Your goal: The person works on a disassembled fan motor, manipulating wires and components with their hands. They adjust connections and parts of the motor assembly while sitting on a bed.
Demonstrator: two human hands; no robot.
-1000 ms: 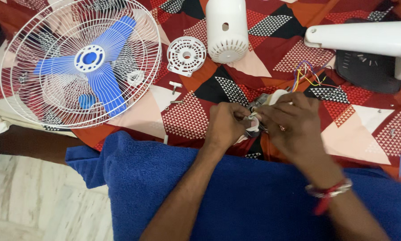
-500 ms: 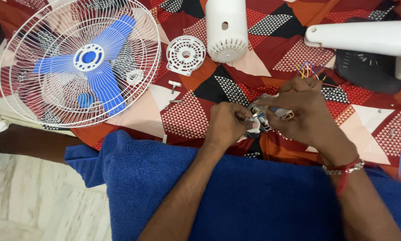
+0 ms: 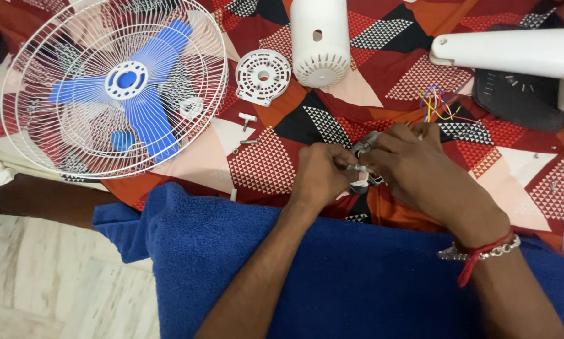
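Grey metal part [image 3: 365,145] — both hands [image 3: 323,176] [image 3: 414,166] clasp it, axis hidden.

Bed [image 3: 508,169] under a red, black and peach patterned cover. On top: white fan cage [image 3: 115,88] with blue blades at left, round vented plate [image 3: 263,76], white motor housing [image 3: 321,41], small screws [image 3: 247,143]. Blue towel [image 3: 332,276] across the near edge.

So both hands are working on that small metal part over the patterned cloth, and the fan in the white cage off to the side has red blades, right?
Not quite: the blades are blue, not red. The head view shows the fan blades inside the white cage. The rest holds: the left hand and the right hand both grip the small metal part over the patterned cloth.
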